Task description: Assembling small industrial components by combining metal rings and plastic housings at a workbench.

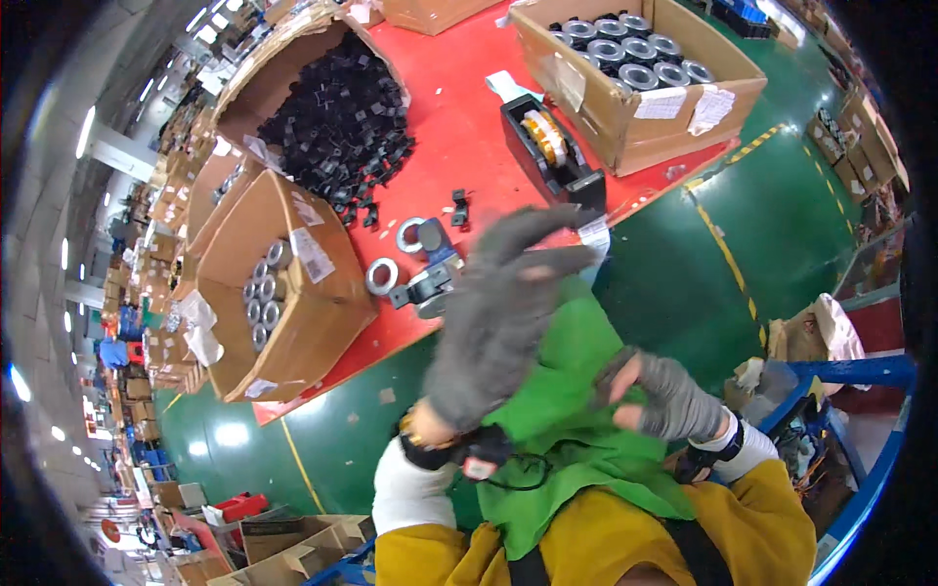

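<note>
My left hand (498,327), in a grey glove, reaches over the table's near edge. Its fingers are stretched and apart, slightly blurred, with nothing visible in them. Their tips are close to the front end of a black tape dispenser (552,156), which carries a yellowish roll, and to a white printed slip (594,234). Lower right, my right hand (674,396), gloved with bare fingertips, hovers before my green apron (576,352), thumb and forefinger apart. Left of my left hand lie two metal rings (382,276) and a blue-and-grey fixture (435,269), partly hidden by that hand.
On the red table (449,59) stand a carton (635,127) of ringed parts, a carton of black plastic clips (337,117), and another carton (293,293) holding metal rings. Several loose clips (460,208) lie between them. A blue-framed cart (860,371) is at my right.
</note>
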Action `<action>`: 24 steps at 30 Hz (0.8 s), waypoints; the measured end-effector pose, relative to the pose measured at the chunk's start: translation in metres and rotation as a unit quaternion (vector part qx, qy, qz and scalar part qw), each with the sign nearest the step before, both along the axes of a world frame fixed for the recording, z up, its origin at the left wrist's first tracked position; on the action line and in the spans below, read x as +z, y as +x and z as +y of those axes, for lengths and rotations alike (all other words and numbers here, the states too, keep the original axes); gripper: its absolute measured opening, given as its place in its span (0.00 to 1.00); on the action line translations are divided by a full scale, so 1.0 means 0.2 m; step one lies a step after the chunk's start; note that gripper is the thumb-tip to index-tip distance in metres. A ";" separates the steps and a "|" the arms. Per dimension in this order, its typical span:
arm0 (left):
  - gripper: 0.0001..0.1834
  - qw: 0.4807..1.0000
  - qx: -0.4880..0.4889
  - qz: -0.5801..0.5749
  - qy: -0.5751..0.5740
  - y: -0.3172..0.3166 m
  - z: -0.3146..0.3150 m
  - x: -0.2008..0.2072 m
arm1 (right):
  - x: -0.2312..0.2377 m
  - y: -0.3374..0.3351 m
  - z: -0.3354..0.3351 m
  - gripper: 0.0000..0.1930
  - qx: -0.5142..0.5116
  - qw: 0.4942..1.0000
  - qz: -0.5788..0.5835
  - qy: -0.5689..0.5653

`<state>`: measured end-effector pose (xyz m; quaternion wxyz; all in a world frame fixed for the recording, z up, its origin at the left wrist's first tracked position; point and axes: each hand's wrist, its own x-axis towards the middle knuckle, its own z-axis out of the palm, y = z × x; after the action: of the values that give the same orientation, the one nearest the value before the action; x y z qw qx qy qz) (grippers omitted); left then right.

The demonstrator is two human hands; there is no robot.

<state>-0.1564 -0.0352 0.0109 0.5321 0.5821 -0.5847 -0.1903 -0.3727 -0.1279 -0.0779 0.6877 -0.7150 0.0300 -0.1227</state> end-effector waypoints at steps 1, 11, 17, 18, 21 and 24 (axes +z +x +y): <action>0.25 0.998 0.045 0.022 0.043 0.05 0.07 0.02 | 0.01 0.06 0.04 0.10 -0.002 1.000 -0.005 0.006; 0.42 0.981 0.036 0.172 0.086 0.56 0.37 -0.29 | 0.01 0.31 0.22 0.14 0.111 0.992 -0.022 -0.054; 0.36 0.987 0.082 0.121 0.068 0.62 0.38 -0.51 | -0.07 0.33 0.28 0.15 0.074 0.993 0.021 -0.089; 0.36 0.983 0.102 0.119 0.097 0.62 0.39 -0.50 | -0.08 0.33 0.28 0.15 0.072 0.993 0.023 -0.090; 0.38 0.984 0.128 0.065 0.108 0.64 0.39 -0.46 | -0.09 0.34 0.27 0.15 0.058 0.993 0.024 -0.095; 0.42 0.988 0.100 0.097 0.060 0.59 0.37 -0.41 | -0.08 0.34 0.27 0.15 0.061 0.994 0.044 -0.077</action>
<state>-0.0378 0.0391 -0.0711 0.5667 0.6471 -0.4570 -0.2265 -0.3045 -0.0741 -0.0943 0.6350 -0.7708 0.0064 -0.0510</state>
